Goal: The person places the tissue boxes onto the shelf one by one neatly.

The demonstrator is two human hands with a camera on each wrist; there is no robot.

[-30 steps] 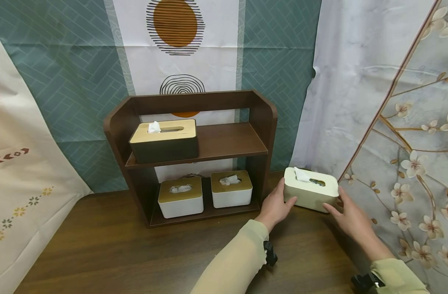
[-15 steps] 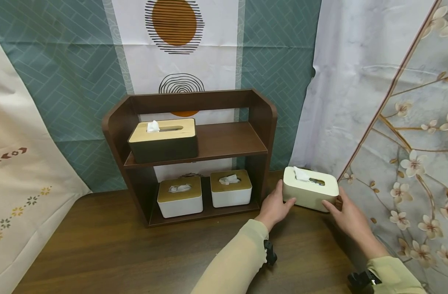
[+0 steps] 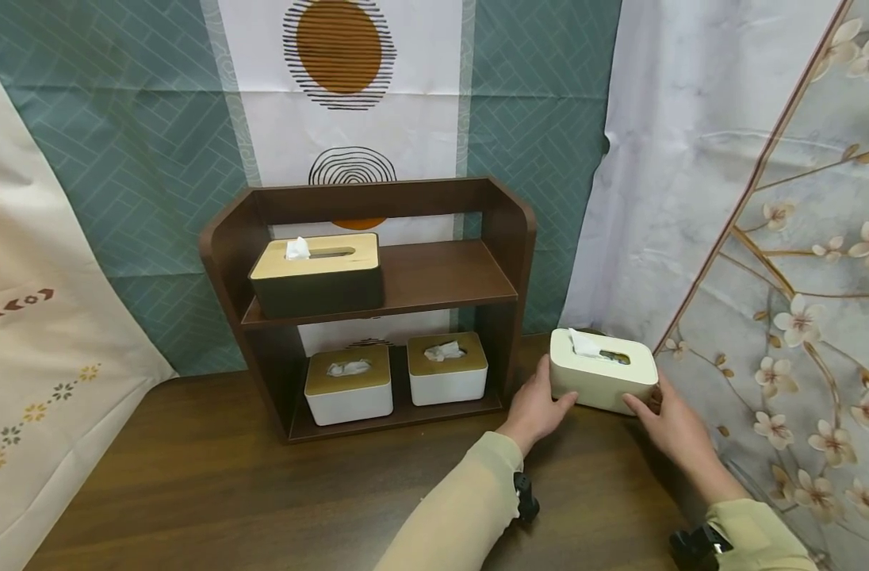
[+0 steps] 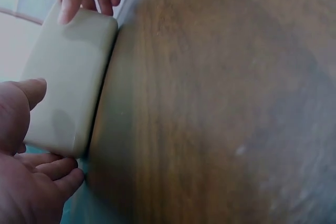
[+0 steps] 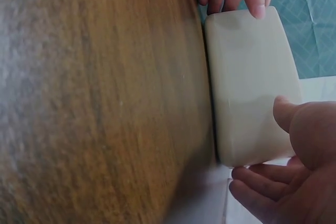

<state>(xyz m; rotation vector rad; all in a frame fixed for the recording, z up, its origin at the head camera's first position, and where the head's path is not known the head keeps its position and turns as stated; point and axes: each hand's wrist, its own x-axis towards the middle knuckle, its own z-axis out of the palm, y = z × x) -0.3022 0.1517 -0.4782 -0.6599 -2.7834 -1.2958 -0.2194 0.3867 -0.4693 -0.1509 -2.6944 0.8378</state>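
Observation:
A cream tissue box [image 3: 602,371] with a white tissue poking from its slot sits on the table at the right, beside the shelf. My left hand [image 3: 537,406] holds its left end, thumb on the front face and fingers at the side. At the opposite end my right hand [image 3: 675,424] grips the box the same way. Both wrist views show the box's smooth front [image 4: 68,72] low against the wood, the thumb [image 5: 283,113] of the right hand lying over it. The far sides of the fingers are partly hidden by the box.
A dark brown two-tier shelf [image 3: 506,238] stands to the left. Its upper tier bears a black tissue box [image 3: 320,289] with a wooden lid; below are two white tissue boxes [image 3: 350,403] with gold-brown lids. Fabric hangings [image 3: 720,159] rise behind and at the right, close to the right hand.
The view shifts slightly. Both hands stay at the ends of the cream tissue box, which keeps its place on the table; the right forearm has edged a little to the left.

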